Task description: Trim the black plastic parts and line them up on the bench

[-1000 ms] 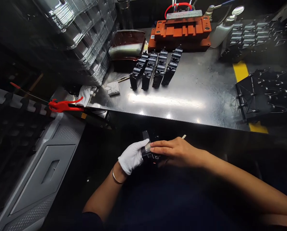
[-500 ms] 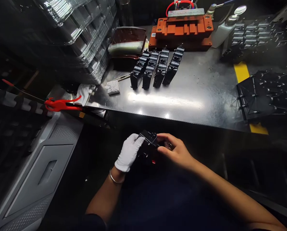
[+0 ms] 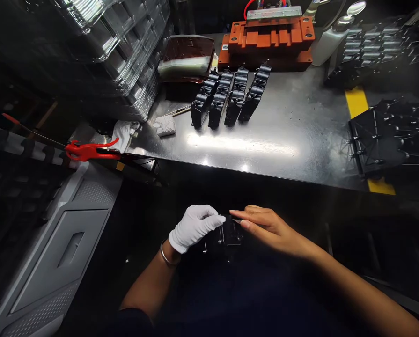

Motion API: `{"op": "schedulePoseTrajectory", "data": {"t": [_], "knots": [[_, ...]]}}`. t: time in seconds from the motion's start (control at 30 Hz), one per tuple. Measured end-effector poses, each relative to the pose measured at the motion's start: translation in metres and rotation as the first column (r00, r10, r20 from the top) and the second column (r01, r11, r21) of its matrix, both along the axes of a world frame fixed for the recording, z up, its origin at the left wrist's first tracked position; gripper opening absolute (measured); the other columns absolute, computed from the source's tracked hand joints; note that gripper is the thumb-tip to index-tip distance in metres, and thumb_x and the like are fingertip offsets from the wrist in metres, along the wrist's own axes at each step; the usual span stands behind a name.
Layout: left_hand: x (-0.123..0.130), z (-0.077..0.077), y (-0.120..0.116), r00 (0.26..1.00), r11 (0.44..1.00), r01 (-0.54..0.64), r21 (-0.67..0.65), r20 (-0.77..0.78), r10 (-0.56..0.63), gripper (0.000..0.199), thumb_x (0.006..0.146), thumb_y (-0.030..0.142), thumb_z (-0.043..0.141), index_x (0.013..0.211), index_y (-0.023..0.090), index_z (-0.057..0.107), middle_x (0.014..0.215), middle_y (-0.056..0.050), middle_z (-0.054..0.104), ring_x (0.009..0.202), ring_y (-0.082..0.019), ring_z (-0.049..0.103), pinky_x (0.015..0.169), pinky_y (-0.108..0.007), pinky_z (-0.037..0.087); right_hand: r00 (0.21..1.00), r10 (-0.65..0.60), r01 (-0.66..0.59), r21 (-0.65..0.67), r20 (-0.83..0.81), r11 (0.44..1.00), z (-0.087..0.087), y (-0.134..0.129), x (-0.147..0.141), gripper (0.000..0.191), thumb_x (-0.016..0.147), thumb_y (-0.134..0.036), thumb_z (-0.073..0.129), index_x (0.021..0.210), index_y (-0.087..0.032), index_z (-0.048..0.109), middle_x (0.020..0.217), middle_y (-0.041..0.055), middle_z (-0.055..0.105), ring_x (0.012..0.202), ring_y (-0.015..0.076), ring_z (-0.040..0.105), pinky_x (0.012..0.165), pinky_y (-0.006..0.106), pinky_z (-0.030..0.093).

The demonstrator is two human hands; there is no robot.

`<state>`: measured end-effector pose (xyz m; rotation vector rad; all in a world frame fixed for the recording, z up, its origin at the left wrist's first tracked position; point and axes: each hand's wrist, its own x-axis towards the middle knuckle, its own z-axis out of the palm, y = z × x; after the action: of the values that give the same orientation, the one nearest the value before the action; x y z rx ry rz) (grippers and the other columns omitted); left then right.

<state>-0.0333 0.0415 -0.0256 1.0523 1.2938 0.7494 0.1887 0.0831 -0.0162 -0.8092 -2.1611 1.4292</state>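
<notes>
The black part (image 3: 233, 235) is between the 2 hands, in front of the body and on the person's side of the tabletop (image 3: 286, 121), beyond whose near edge nothing of it reaches. The left hand (image 3: 197, 228), in a white glove, is grasping this part at its left side, with the thumb lying over the upper end. So the left hand is the nearer: it touches the part, which lies to its right and a little toward the body.

The right hand (image 3: 274, 229), bare, comes from the opposite side. Its thumb and index finger are pinching a thin pale piece (image 3: 237, 221), maybe a tool tip, which points left, to the upper end of the part. It is just beside this end; whether it touches, I cannot tell.

The outline of the part is mostly lost in the dark clothing, therefore its long axis is not certain. The bright edges which can be seen run roughly toward the body, so the thin pale piece seems to lie across them.

On the tabletop, well apart from the hands, 4 ribbed black blocks (image 3: 236, 96) stand side by side, their long axes going away from the person, toward the orange fixture (image 3: 268, 40).
</notes>
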Motion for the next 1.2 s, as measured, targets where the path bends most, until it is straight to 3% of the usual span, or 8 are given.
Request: {"op": "schedulePoseTrajectory", "data": {"t": [0.33,0.5,0.6,0.7,0.83,1.2], "knots": [[0.003,0.000,0.000,1.000,1.000,0.023,-0.006,0.002,-0.023,0.041,0.072,0.052,0.068,0.059,0.014,0.059,0.054,0.003,0.047,0.052,-0.008,0.038,0.049,-0.021,0.031,0.996,0.000,-0.009,-0.092,-0.089,0.996,-0.002,0.001,0.001,0.029,0.095,-0.027,0.052,0.118,-0.019,0.067,0.074,0.0028,0.067,0.065,0.0109,0.060,0.060,0.022,0.049],[0.005,0.001,0.000,1.000,0.999,0.029,0.018,0.001,-0.029,0.040,0.072,0.051,0.069,0.059,0.014,0.060,0.053,0.002,0.049,0.051,-0.008,0.038,0.049,-0.021,0.033,0.997,-0.015,-0.001,-0.216,-0.074,0.976,-0.003,0.001,-0.001,0.027,0.094,-0.031,0.052,0.108,-0.018,0.071,0.087,0.0065,0.072,0.075,0.0140,0.066,0.065,0.024,0.053],[0.006,0.001,-0.001,0.999,0.999,0.029,0.029,-0.014,-0.028,0.039,0.072,0.050,0.070,0.059,0.014,0.061,0.052,0.003,0.049,0.050,-0.008,0.038,0.048,-0.021,0.032,0.992,-0.123,0.117,-0.249,-0.008,0.961,-0.005,0.001,-0.002,0.027,0.093,-0.036,0.053,0.105,-0.018,0.071,0.092,0.0064,0.073,0.080,0.0157,0.067,0.069,0.026,0.054],[0.007,0.000,-0.003,0.998,0.998,-0.006,0.065,-0.065,0.011,0.039,0.072,0.051,0.069,0.059,0.015,0.060,0.051,0.003,0.047,0.049,-0.008,0.038,0.047,-0.021,0.032,0.961,-0.278,0.268,-0.250,-0.005,0.930,-0.006,-0.002,-0.003,0.030,0.095,-0.041,0.048,0.096,-0.017,0.066,0.074,0.0031,0.069,0.061,0.0119,0.061,0.056,0.023,0.050],[0.009,-0.003,-0.006,0.992,0.989,-0.109,0.097,-0.057,0.115,0.042,0.073,0.053,0.068,0.058,0.015,0.058,0.050,0.004,0.045,0.048,-0.008,0.037,0.046,-0.021,0.030,0.974,-0.223,0.213,-0.166,-0.045,0.963,-0.002,-0.003,-0.007,0.036,0.096,-0.040,0.045,0.073,-0.017,0.060,0.066,0.0018,0.063,0.055,0.0093,0.054,0.051,0.020,0.045],[0.014,0.001,-0.010,0.979,0.972,-0.185,0.148,-0.053,0.195,0.038,0.072,0.049,0.072,0.056,0.016,0.062,0.051,0.002,0.051,0.050,-0.009,0.042,0.049,-0.023,0.036,0.978,-0.198,0.202,0.052,-0.063,0.978,-0.001,-0.007,-0.017,0.039,0.096,-0.033,0.045,0.062,-0.017,0.056,0.057,0.0004,0.056,0.050,0.0093,0.050,0.049,0.022,0.041]]}}
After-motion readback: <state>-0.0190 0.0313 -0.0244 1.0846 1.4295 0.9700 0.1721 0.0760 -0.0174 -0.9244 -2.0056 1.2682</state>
